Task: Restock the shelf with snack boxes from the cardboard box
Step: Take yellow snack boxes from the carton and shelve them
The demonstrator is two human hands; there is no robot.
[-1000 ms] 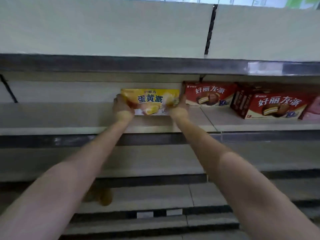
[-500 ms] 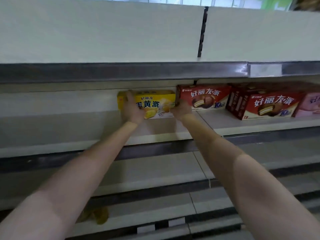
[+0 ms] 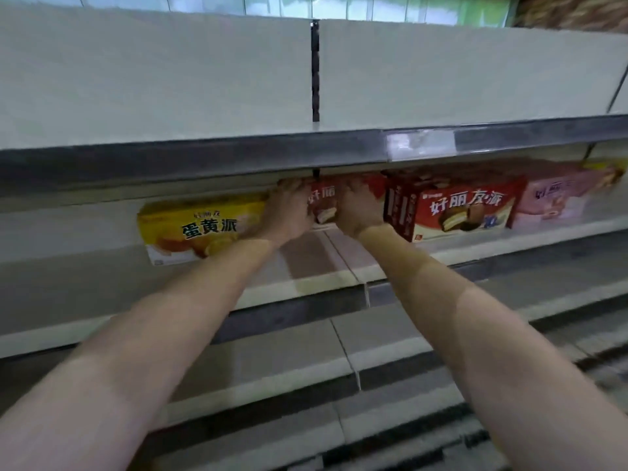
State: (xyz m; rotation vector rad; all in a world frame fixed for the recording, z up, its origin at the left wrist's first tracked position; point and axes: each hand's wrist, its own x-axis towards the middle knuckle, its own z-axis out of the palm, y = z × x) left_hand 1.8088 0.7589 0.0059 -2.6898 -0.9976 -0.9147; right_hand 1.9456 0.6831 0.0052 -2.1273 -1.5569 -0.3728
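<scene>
A yellow snack box [image 3: 197, 229] stands on the white shelf [image 3: 326, 277], free of both hands. To its right stands a red snack box [image 3: 324, 203], mostly covered by my hands. My left hand [image 3: 289, 212] grips its left end and my right hand [image 3: 360, 209] grips its right end, fingers curled over the top. Further right sit a second red snack box [image 3: 455, 209], turned slightly, and a pink snack box [image 3: 557, 205]. The cardboard box is out of view.
The shelf above [image 3: 238, 158] overhangs the boxes and hides their top edges; it carries a price label holder [image 3: 421, 144]. Lower bare shelves [image 3: 272, 362] step down below my arms. The shelf left of the yellow box holds nothing.
Both hands let go of the yellow box, which stays on the shelf, and moved right onto the neighbouring red box. The view tilted and shifted right.
</scene>
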